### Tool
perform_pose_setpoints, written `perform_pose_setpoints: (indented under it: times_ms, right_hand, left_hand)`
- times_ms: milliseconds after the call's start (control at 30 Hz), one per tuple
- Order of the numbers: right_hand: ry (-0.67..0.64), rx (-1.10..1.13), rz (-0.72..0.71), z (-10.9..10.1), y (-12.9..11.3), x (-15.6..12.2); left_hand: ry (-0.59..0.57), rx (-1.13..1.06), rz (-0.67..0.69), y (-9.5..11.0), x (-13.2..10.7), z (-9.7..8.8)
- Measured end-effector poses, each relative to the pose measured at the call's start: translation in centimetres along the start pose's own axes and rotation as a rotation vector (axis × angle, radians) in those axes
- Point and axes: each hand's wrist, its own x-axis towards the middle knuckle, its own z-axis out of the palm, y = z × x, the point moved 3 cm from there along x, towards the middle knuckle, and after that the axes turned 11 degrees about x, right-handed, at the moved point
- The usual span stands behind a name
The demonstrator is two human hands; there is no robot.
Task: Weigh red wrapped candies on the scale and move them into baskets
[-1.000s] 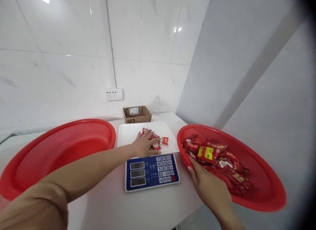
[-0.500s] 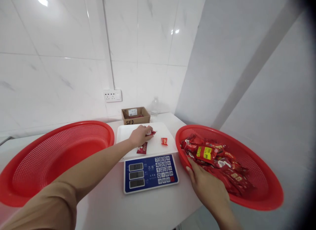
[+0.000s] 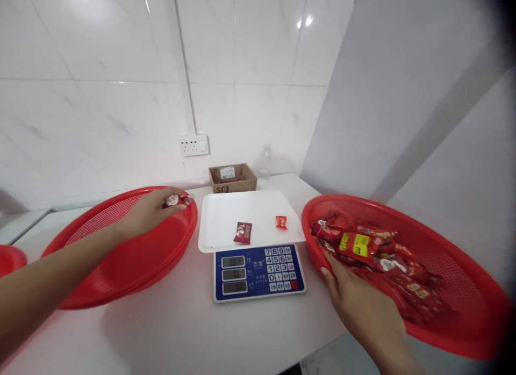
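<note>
**White-tiled corner, scale on the desk, left hand at the left basket**

White desk (image 3: 181, 332) carries a blue-faced weighing scale (image 3: 258, 270). I log the left hand (image 3: 151, 211) closed on small red-wrapped sweets (image 3: 176, 200), above the far rim of the empty red mesh basket (image 3: 121, 257). The right hand (image 3: 358, 305) lies flat, fingers together, on the near rim of the packet-filled red basket (image 3: 443, 332). The sweets look light, crinkly and slick, so I would pinch them across the wrapper ends.

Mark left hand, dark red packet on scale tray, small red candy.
left hand (image 3: 147, 214): head view, back of hand.
dark red packet (image 3: 243, 232): head view, wrapper centre.
small red candy (image 3: 281, 222): head view, wrapper centre.
</note>
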Motion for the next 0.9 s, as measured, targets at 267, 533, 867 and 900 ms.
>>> perform_pose_setpoints:
  times_ms: [267,533,867,900]
  right_hand:
    - [-0.024,0.004,0.040,0.2,0.3,0.0]
    - [-0.016,-0.009,0.023,-0.5,-0.4,-0.2]
    - [0.045,-0.034,-0.038,-0.1,-0.2,-0.2]
    - [0.048,-0.038,-0.041,-0.1,-0.2,-0.3]
  left_hand:
    - [-0.105,0.200,-0.136,-5.4,-2.3,1.3]
    - [-0.161,0.128,0.342,5.0,-1.1,6.3]
    - [-0.346,0.101,0.552,16.0,2.6,16.1]
    - [-0.334,0.104,0.569,16.9,3.2,16.6]
